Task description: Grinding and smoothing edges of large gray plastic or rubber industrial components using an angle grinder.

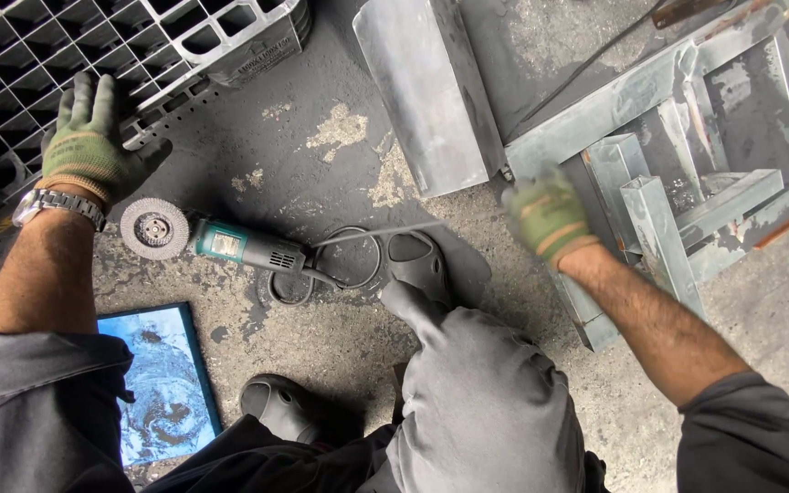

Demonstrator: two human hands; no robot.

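Observation:
My left hand [89,141], in a green work glove with a watch at the wrist, rests flat with fingers spread on the edge of a grey plastic grid pallet [66,55]. My right hand [548,217], gloved and blurred, is closed around the end of a thin metal rod [385,232] that runs left over the floor. It sits at the near corner of a welded frame of galvanised square tubes [659,219]. A teal angle grinder [239,246] with a flap disc [153,228] lies on the floor between my hands, its cable coiled beside it.
A bent sheet-metal piece [422,91] lies on the concrete floor beyond the rod. A blue-framed panel [162,383] lies at lower left. My grey-trousered knee [477,393] and dark shoes [422,265] fill the lower middle.

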